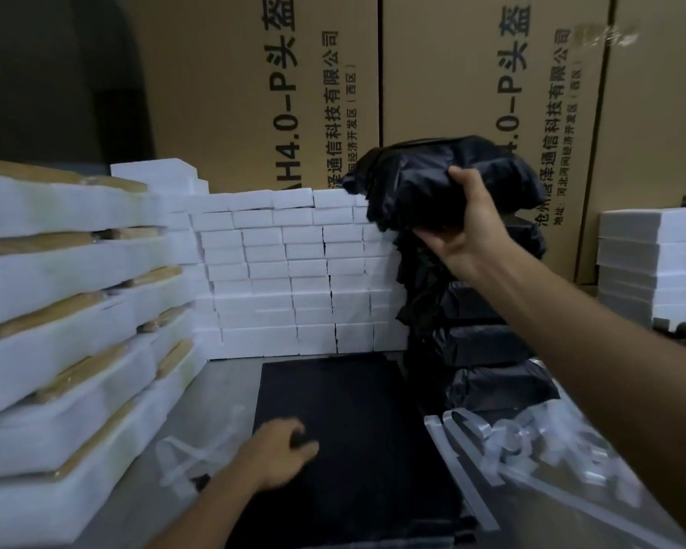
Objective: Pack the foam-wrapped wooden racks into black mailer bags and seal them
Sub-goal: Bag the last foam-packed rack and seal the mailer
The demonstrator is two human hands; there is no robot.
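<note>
1. Up top, filling the back of the frame: big cardboard cartons [444, 73] w/ printed lettering, standing side by side.
2. Left side: tall stack of foam-wrapped wooden racks [68, 311], white foam w/ tan wood showing at the edges, piled flat one on another from the surface up to mid-frame.
3. Centre: wall of white foam blocks [294, 271], stacked in rows, behind the flat bag and right of the rack stack.
4. Lower centre: flat black mailer bag [353, 429] lying on the grey surface [222, 382], just right of the rack stack.
5. Right of centre: pile of packed black bags [488, 342], stacked one on another against the foam blocks, reaching up toward the lifted bundle.
6. Upper right of centre: black packed bundle [432, 180], held in the air above that pile, in front of the cartons.
7. Right edge, mid-frame: smaller stack of white foam sheets [650, 263].
8. Lower right: clear plastic wrap & tape strips [531, 449], crumpled on the surface beside the flat bag.
9. Right hand [464, 227]: arm reaching up from lower right; thumb over the top of the bundle, fingers [432, 235] curled under it, gripping.
10. Left hand [282, 449]: low centre, over the near left part of the flat bag; blurred, fingers look loosely curled, can't tell if they touch or pinch the bag.
</note>
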